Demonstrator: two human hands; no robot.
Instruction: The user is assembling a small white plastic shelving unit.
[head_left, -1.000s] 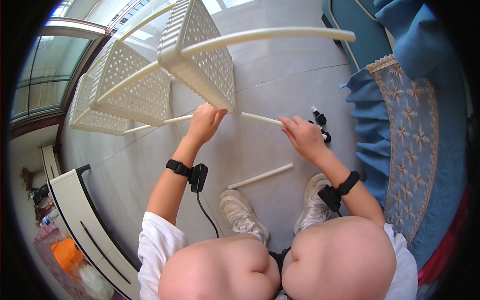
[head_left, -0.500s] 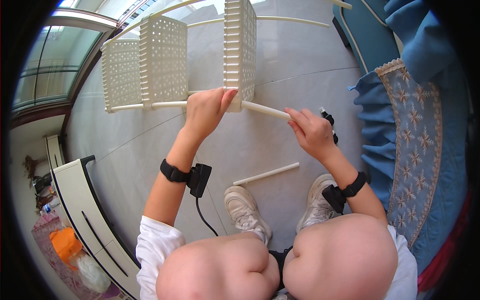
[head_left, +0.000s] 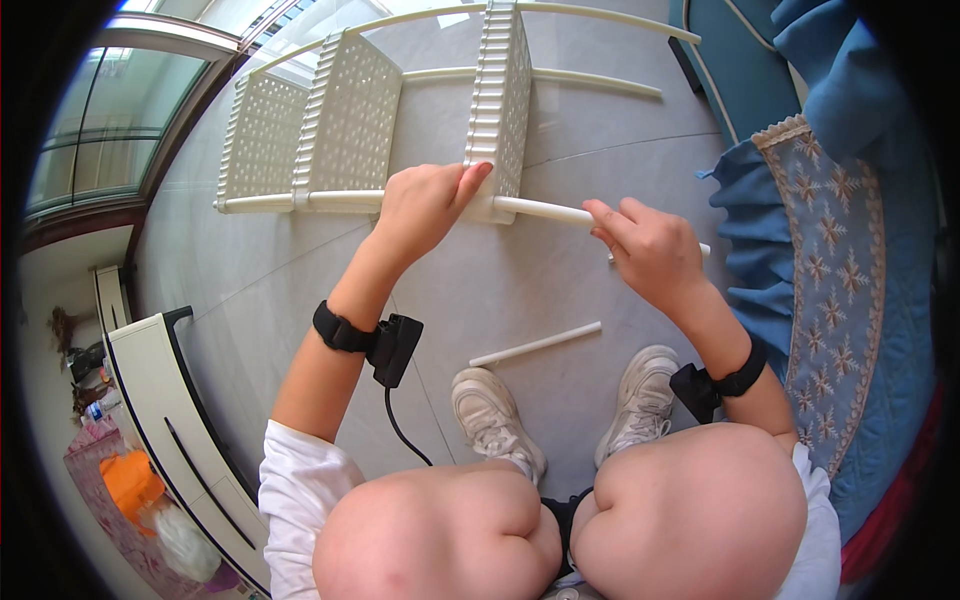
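A white plastic rack (head_left: 350, 120) lies on its side on a gray tiled floor (head_left: 580, 140), its long axis running left to right and its bare pole ends pointing right. Three perforated baskets stand on edge along it, and two poles jut beyond the rightmost basket (head_left: 500, 90) at the far side. At that basket's near lower corner, the left hand (head_left: 425, 208) is closed around the frame, thumb laid against the basket. The right hand (head_left: 655, 250) pinches a white tube (head_left: 545, 209) between thumb and fingers; it points left, its end meeting the corner, and slopes slightly down to the right. Another white end shows past the right hand; whether it belongs to the same tube cannot be told.

One loose tube (head_left: 536, 343) lies nearer the person, slanting up to the right, just above two pale sneakers (head_left: 488, 412). Two black straps, one per wrist, carry small black devices. At right hangs a blue ruffled cover (head_left: 750, 220) with a snowflake-patterned panel; at left stands a white drawer cabinet (head_left: 165, 400) with dark edges.
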